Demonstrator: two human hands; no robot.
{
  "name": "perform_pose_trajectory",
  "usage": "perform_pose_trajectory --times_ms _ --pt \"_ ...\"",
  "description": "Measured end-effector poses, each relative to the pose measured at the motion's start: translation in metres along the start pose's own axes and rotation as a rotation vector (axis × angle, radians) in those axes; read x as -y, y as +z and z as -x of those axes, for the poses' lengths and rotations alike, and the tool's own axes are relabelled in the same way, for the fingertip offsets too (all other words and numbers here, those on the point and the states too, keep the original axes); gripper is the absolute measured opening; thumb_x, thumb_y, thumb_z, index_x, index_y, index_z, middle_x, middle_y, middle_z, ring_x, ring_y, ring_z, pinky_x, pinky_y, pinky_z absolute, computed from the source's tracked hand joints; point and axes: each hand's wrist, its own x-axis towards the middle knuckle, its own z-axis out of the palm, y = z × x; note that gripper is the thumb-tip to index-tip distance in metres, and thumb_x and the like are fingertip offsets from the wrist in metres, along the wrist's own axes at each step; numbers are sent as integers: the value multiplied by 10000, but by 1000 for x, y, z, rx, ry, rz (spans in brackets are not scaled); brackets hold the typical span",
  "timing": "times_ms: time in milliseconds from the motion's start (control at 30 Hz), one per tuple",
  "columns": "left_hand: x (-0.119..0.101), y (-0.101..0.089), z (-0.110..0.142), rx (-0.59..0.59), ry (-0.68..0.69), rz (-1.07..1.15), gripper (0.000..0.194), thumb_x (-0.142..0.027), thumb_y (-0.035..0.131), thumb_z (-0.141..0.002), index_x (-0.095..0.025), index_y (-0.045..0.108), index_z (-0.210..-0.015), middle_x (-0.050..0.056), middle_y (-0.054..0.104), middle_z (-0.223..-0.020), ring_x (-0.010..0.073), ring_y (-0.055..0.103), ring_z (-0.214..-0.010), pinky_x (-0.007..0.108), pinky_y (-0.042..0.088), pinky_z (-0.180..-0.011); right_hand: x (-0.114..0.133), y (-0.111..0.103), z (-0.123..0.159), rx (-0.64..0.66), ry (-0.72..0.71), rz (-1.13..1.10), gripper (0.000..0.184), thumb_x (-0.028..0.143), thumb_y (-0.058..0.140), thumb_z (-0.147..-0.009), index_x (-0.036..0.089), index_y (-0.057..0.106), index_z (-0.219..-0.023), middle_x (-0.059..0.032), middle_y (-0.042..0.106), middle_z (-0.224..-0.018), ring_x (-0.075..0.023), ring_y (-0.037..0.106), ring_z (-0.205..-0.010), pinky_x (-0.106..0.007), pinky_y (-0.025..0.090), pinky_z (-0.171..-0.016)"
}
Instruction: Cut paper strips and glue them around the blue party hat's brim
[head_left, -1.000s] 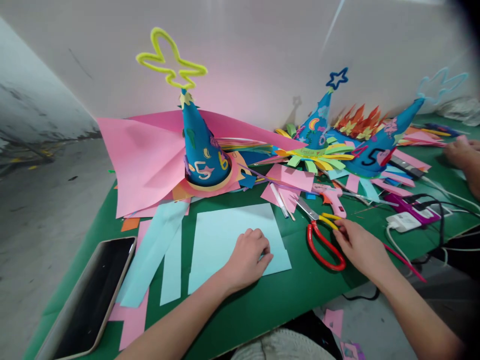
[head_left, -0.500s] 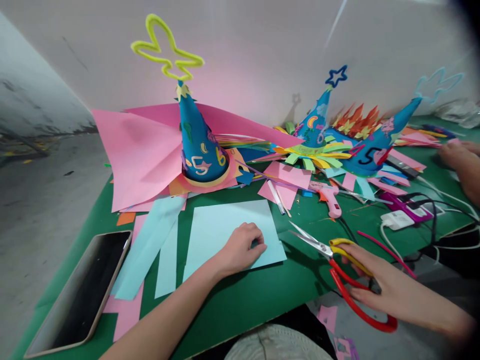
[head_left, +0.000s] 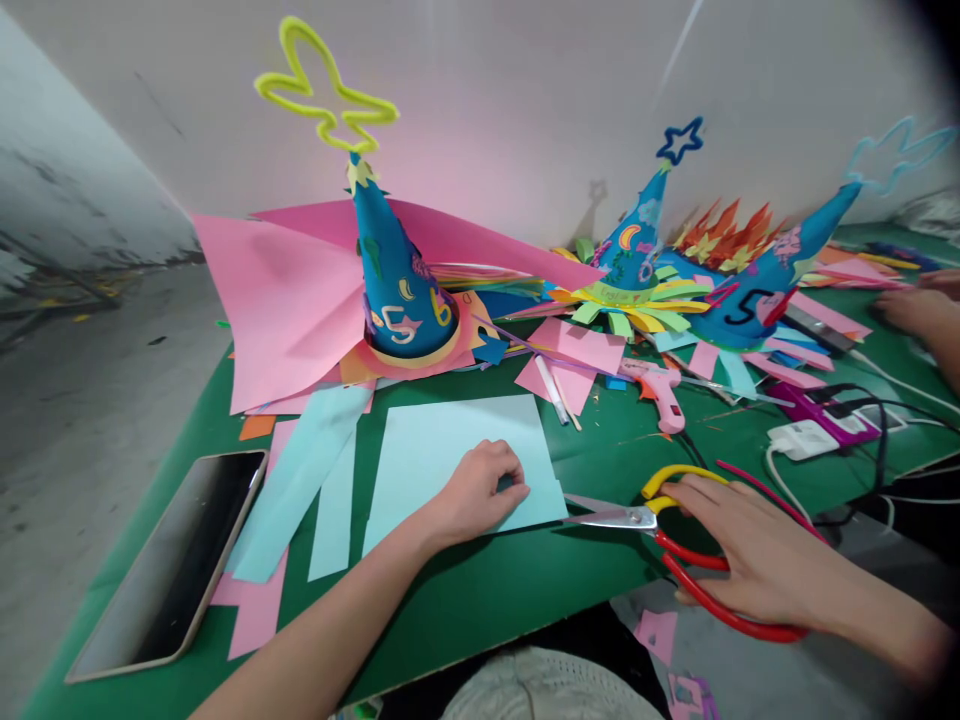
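A light blue sheet of paper [head_left: 435, 450] lies on the green table in front of me. My left hand [head_left: 484, 488] rests on its right half with the fingers curled; whether they pinch the sheet is hidden. In my right hand [head_left: 742, 540] is a pair of scissors [head_left: 630, 517] with one yellow and one red handle. The blades are parted and point left, their tips at the sheet's right edge near the lower corner. Light blue strips [head_left: 304, 480] lie left of the sheet.
A phone [head_left: 172, 570] lies at the left. Decorated blue cone hats [head_left: 405, 290] stand behind. A pink glue gun [head_left: 660, 395], a purple power strip [head_left: 840, 415] and cables lie to the right. Another person's hand [head_left: 911, 305] shows at the far right.
My right hand has brought the scissors down and left, from beside the sheet to its right edge. My left hand has stayed on the sheet.
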Motion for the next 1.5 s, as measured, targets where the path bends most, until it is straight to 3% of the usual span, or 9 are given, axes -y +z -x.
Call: perform_pose_trajectory --times_ms 267,433,567,700,1000,1500 --pt "2 7 2 -26 42 -71 125 -169 516 -809 -171 566 -694 39 564 -775 178 501 -768 298 408 -720 12 -7 -20 16 -110 -45 496 327 615 -674 187 558 -1147 -110 622 -1105 -270 574 -1025 -423 440 -861" --pt "5 14 13 -37 144 -147 189 -184 444 -865 -188 628 -906 94 578 -1015 230 502 -939 382 375 -810 16 -8 -25 17 -143 -58 490 289 595 -677 154 547 -1145 -127 615 -1098 -289 567 -1029 -458 431 -866" --pt "5 13 19 66 288 -202 380 -134 414 -847 -305 576 -1145 41 505 -1307 273 414 -1189 466 294 -928 16 -8 -25 31 -158 -26 477 299 587 -705 140 537 -1152 -139 611 -1095 -296 570 -1011 -468 439 -850" --pt "3 11 19 171 343 -308 407 -230 358 -893 -290 481 -1276 29 395 -1430 295 273 -1334 558 159 -1031 11 -3 -21 5 -193 -19 522 327 591 -728 133 500 -1204 -147 593 -1130 -290 559 -1037 -449 447 -853" --pt "-1 9 20 259 304 -363 500 -232 367 -846 -267 420 -1343 25 298 -1478 287 185 -1378 591 88 -1068 9 0 -25 -16 -214 -107 544 299 606 -709 135 506 -1218 -151 586 -1137 -283 554 -1061 -422 457 -867" --pt "-2 14 21 259 289 -377 486 -249 347 -868 -265 407 -1350 44 282 -1484 283 171 -1382 610 105 -1056 24 -2 -33 38 -215 -153 535 289 592 -719 121 495 -1217 -158 566 -1146 -281 536 -1071 -436 448 -887"
